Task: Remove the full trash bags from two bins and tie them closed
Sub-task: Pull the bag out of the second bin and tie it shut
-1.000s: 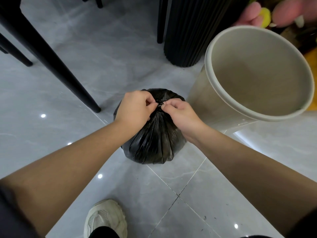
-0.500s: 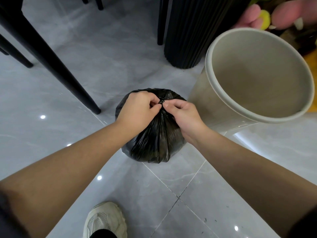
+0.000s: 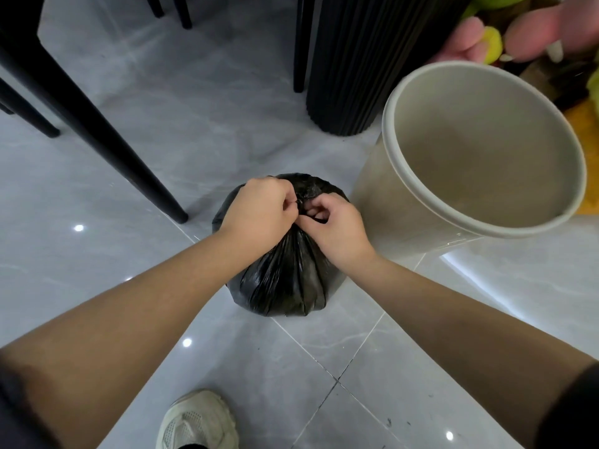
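Observation:
A full black trash bag sits on the grey tiled floor, its top gathered into a bunch. My left hand and my right hand meet over that bunch, and the fingers of both pinch the twisted black plastic at the bag's neck. The knot itself is mostly hidden by my fingers. Right of the bag stands a beige round bin with no liner inside it.
A black ribbed column stands behind the bin. Black furniture legs slant down at the left. Plush toys lie at the top right. My white shoe is at the bottom edge.
My hands have stayed at the bag's neck. The right hand's fingers have curled in more over the bunch, and the left hand has shifted slightly while working the plastic.

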{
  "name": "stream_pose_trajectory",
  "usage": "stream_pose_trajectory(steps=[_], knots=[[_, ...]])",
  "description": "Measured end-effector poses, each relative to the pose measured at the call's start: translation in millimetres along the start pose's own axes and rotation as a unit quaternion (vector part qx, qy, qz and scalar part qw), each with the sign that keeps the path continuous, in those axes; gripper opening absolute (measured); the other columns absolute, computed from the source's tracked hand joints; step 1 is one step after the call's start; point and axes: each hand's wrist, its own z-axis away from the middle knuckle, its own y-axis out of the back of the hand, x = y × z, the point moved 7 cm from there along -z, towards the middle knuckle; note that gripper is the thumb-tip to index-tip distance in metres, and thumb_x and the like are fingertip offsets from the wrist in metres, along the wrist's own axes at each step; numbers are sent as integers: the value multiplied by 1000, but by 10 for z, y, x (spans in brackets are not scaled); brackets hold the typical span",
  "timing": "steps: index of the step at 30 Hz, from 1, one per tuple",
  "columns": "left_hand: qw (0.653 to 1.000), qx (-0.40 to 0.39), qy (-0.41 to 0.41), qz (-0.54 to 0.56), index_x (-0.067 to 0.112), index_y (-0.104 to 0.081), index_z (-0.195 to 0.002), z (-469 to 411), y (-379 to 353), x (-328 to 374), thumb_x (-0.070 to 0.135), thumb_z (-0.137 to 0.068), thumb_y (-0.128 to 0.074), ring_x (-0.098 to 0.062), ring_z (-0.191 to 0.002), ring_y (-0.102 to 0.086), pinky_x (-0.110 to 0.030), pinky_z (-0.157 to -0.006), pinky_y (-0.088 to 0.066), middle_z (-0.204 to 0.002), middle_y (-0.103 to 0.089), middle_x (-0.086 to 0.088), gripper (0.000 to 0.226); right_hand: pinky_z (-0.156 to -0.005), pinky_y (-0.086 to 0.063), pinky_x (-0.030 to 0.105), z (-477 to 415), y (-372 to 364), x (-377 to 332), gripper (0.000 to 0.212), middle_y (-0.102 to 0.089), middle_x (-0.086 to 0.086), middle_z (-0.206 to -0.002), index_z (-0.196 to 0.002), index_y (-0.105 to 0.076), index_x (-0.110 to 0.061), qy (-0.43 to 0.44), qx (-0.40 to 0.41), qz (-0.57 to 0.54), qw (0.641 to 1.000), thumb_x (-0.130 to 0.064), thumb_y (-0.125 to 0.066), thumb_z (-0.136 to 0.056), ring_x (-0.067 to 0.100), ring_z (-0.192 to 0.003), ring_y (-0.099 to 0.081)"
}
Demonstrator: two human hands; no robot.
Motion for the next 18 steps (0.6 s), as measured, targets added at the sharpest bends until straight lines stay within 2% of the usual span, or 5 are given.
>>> stream_pose_trajectory(steps=[4,8,13,16,18], knots=[[992,-26,-81,-90,8,-62,-84,-8,1,118,11,-86,-49,-31,-77,-57,-38,-64,-46,-88,-59,-8,13,-60,-35,15,-36,-30,-74,6,-54,-1,-77,-78,-71,-4,49,5,71,996,-10,-70,-79,11,-68,-51],[985,-9,-101,-138,5,-56,-83,14,85,127,12,-85,-48,-36,-72,-55,-40,-59,-46,-86,-54,-10,11,-72,-47,28,-50,-31,-78,12,-61,8,-88,-83,-70,0,64,-3,98,993,-11,-68,-81,20,-81,-59],[977,-3,-150,-151,5,-56,-85,67,115,141,15,-88,-48,-36,-65,-54,-38,-54,-41,-87,-55,-11,13,-61,-33,19,-31,20,-31,10,-51,-1,-77,-74,-67,-3,55,6,87,995,-11,-71,-79,15,-72,-51],[980,12,-158,-125,7,-59,-85,137,80,120,14,-87,-51,-31,-63,-56,-35,-51,-42,-88,-58,-7,11,-65,-42,20,-1,26,14,9,-58,2,-78,-77,-69,-5,41,-7,73,996,-13,-72,-79,16,-74,-56],[988,19,-130,-85,8,-60,-88,164,54,62,15,-86,-53,-28,-67,-58,-37,-56,-46,-91,-59,-5,10,-74,-50,31,2,38,44,10,-63,9,-82,-79,-70,-5,33,-10,62,997,-14,-71,-79,20,-78,-61]])
